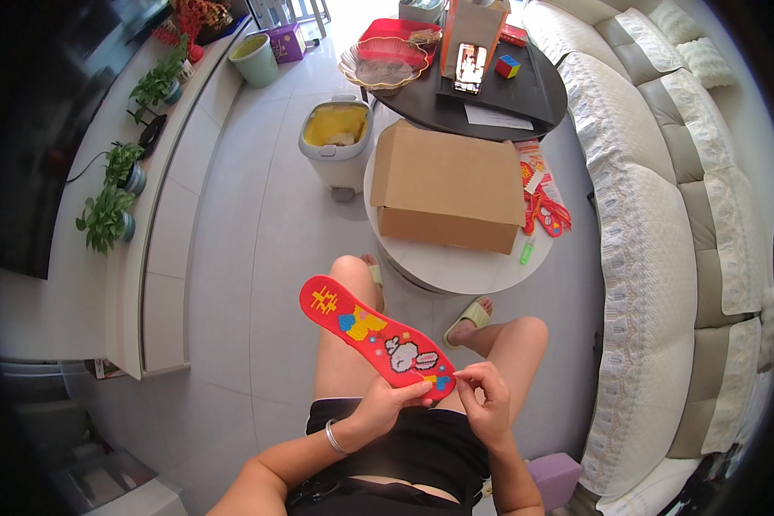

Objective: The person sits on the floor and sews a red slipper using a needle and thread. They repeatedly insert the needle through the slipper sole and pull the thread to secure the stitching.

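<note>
A red embroidered insole point(377, 338) with a white rabbit, a yellow and blue motif and a yellow character lies slantwise above my lap. My left hand point(390, 403) grips its lower end, thumb on top and fingers beneath. Close to the insole's right edge, my right hand point(486, 393) has thumb and forefinger pinched together at the rim. Whether a needle or thread is between those fingertips is too small to tell.
Ahead stands a round white table point(451, 274) with a cardboard box point(451, 187), green thread snips point(527, 250) and red thread with another insole point(548, 216). Beyond is a dark table point(413, 106) holding a phone point(470, 68). A trash bin point(337, 138) stands left, a sofa point(632, 258) right.
</note>
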### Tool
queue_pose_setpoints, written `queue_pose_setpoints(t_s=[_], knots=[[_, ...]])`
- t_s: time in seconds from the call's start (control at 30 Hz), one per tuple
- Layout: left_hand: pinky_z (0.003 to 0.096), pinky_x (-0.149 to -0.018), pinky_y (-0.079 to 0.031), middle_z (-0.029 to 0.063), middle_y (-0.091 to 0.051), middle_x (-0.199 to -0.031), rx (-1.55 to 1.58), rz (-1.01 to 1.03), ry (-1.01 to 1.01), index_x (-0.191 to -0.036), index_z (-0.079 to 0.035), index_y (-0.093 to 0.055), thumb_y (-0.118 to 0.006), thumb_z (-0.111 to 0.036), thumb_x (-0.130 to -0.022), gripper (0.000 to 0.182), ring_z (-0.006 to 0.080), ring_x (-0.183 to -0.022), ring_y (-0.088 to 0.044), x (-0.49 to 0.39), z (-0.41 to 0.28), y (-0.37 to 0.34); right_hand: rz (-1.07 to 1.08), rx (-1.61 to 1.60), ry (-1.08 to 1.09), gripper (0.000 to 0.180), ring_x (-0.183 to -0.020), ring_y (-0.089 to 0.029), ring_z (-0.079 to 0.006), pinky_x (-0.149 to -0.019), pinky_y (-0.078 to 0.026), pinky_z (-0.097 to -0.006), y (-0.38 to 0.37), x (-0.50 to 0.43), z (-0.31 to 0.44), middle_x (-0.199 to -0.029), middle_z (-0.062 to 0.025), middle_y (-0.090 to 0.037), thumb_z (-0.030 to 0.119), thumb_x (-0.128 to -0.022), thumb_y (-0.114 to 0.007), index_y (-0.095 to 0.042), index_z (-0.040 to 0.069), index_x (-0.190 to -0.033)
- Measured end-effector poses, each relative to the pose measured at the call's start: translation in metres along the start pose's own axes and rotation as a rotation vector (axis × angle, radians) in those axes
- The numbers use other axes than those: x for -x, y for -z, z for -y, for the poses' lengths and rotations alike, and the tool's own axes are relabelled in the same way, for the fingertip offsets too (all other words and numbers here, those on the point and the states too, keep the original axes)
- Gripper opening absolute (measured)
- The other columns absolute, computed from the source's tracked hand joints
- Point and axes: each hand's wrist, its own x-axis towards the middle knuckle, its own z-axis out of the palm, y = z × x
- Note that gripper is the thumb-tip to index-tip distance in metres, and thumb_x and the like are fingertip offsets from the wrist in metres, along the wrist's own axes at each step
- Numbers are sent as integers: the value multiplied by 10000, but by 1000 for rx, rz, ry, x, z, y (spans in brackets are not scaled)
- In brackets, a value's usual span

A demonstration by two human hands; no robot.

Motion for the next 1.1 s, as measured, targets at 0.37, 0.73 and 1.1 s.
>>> queue_pose_setpoints(t_s=[0.37, 0.73, 1.1], knots=[[281, -744, -586, 93, -647, -1082, 38, 13, 23, -1156, 3, -558, -669, -46, -869, 311, 174, -932, -660, 4, -3, 0, 16, 44, 31, 140, -686, -534, -110, -620, -442, -227, -1, 3, 7, -853, -73, -581, -92, -812, -633, -643, -2, -918], [268, -747, -585, 101, -644, -1048, 77, -2, 4, -1132, 24, -556, -665, -52, -872, 292, 161, -870, -663, 6, -8, -6, 11, 41, -2, 148, -693, -546, -135, -631, -451, -249, -3, 0, 11, -838, -74, -576, -87, -796, -652, -648, 5, -911], [295, -720, -581, 89, -651, -1008, -171, -186, -328, -1086, 24, -585, -611, -10, -892, 198, 184, -863, -666, -8, -3, 12, 68, -66, 371, 154, -743, -600, -237, -654, -495, -316, -25, 3, 32, -940, -137, -630, -42, -840, -617, -585, 43, -964]])
